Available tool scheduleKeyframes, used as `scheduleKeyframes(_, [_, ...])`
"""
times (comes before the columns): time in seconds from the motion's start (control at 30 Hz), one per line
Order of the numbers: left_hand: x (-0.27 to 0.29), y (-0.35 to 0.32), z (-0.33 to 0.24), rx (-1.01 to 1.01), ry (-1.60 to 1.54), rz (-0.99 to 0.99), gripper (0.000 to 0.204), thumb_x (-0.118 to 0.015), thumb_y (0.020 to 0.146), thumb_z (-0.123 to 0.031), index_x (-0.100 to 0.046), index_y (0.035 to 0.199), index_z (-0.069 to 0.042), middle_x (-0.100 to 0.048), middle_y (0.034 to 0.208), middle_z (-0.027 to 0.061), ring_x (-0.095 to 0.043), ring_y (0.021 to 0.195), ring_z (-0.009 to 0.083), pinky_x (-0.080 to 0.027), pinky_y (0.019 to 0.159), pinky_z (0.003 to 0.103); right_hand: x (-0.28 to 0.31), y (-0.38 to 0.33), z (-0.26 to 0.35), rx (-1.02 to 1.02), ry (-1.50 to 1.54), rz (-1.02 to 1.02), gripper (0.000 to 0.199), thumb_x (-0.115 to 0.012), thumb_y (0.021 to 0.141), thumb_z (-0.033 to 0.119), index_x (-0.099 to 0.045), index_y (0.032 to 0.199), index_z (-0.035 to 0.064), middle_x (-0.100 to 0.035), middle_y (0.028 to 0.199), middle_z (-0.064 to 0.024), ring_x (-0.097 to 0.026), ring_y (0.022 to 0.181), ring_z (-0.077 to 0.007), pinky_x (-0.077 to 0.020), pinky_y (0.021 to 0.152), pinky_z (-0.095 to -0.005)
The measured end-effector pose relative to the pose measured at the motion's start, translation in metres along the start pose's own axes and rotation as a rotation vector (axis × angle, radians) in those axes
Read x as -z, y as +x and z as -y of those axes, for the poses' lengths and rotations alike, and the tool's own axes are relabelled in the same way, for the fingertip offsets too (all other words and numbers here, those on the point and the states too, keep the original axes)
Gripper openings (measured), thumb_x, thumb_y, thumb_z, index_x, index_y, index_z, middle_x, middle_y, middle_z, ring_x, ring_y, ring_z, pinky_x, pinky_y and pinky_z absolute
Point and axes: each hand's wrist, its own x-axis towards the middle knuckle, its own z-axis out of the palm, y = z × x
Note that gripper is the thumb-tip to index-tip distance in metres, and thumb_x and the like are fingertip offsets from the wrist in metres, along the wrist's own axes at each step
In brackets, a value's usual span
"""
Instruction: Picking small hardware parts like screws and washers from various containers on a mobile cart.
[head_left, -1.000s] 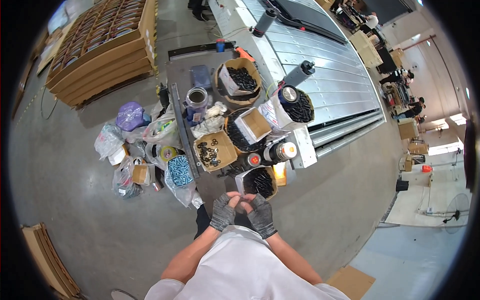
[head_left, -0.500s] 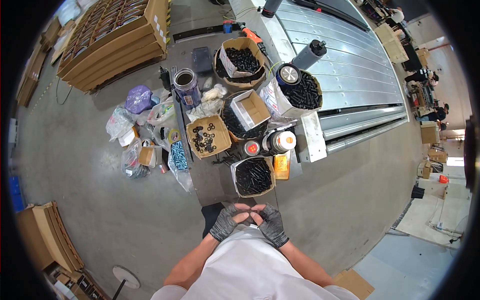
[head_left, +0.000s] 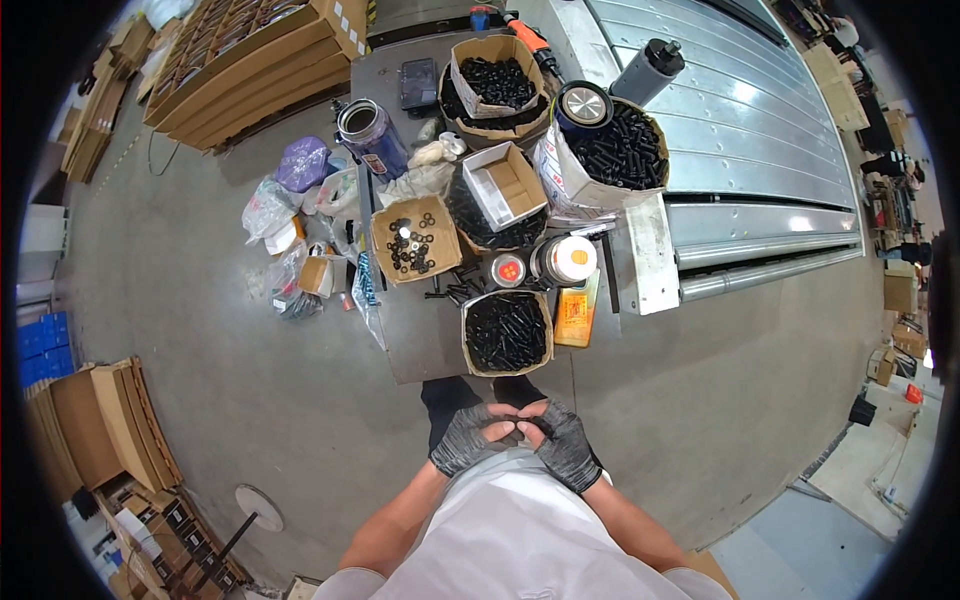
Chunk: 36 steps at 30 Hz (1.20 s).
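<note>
Your left hand (head_left: 468, 438) and right hand (head_left: 567, 446) now show farther from the box of black parts (head_left: 508, 332) than a second ago, fingertips pinched round a seeming small dark part (head_left: 516, 421), keeping the work at your waist, beyond the surface (head_left: 425, 350).

"What place is this?"
"A factory workshop. Boxes (head_left: 568, 178) of black bolts (head_left: 508, 332) crowd the surface (head_left: 415, 350); a metal roller machine (head_left: 730, 140) stands right of it."
"Left of it?"
"Tall stacks of cardboard (head_left: 280, 88)."
</note>
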Motion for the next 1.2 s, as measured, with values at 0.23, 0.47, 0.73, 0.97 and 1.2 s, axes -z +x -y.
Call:
scheduleKeyframes(0.23, [0.006, 0.006, 0.006, -0.036, 0.05, -0.11, 0.033, -0.066, 0.089, -0.012, -0.06, 0.119, 0.001, -0.068, 0.101, 0.0093, -0.063, 0.093, 0.0146, -0.051, 0.085, 0.028, 0.004, 0.022, -0.004, 0.116, 0.021, 0.06, 0.017, -0.067, 0.079, 0.002, -0.064, 0.096, 0.0039, -0.064, 0.092, -0.012, -0.063, 0.086, -0.0281, -0.0506, 0.076, -0.0344])
scheduleKeyframes(0.47, [0.043, 0.009, 0.024, -0.016, -0.302, -0.349, 0.029, -0.059, 0.094, -0.017, -0.06, 0.117, 0.0, -0.068, 0.102, 0.0095, -0.063, 0.093, 0.0151, -0.051, 0.085, 0.029, -0.011, 0.088, -0.002, 0.37, -0.268, -0.011, 0.019, -0.066, 0.079, 0.0, -0.063, 0.097, 0.0058, -0.063, 0.092, -0.0117, -0.063, 0.085, -0.0309, -0.0513, 0.075, -0.0362])
scheduleKeyframes(0.73, [0.07, 0.011, 0.046, -0.008, -0.228, -0.46, 0.029, -0.06, 0.092, -0.018, -0.06, 0.114, 0.0, -0.067, 0.096, 0.0116, -0.066, 0.081, 0.0192, -0.056, 0.072, 0.032, -0.038, 0.148, -0.045, 0.698, -0.661, 0.156, 0.033, -0.059, 0.072, 0.004, -0.065, 0.104, 0.0037, -0.063, 0.109, -0.0144, -0.061, 0.101, -0.0304, -0.0515, 0.086, -0.0382])
scheduleKeyframes(0.97, [0.086, 0.004, 0.064, -0.06, -0.171, -0.521, 0.026, -0.059, 0.093, -0.018, -0.061, 0.112, 0.0, -0.067, 0.095, 0.011, -0.066, 0.081, 0.0186, -0.056, 0.071, 0.032, -0.054, 0.145, -0.061, 0.69, -0.788, 0.298, 0.033, -0.059, 0.073, 0.009, -0.066, 0.105, 0.0044, -0.063, 0.11, -0.014, -0.059, 0.105, -0.0303, -0.0479, 0.092, -0.0399])
scheduleKeyframes(1.2, [0.096, 0.008, 0.052, -0.015, -0.182, -0.515, 0.024, -0.058, 0.094, -0.021, -0.064, 0.109, -0.003, -0.069, 0.095, 0.0068, -0.061, 0.086, 0.0122, -0.049, 0.08, 0.027, -0.059, 0.137, -0.072, 0.636, -0.758, 0.263, 0.032, -0.061, 0.072, 0.011, -0.066, 0.104, 0.0063, -0.062, 0.109, -0.0118, -0.056, 0.107, -0.0289, -0.0438, 0.096, -0.0412])
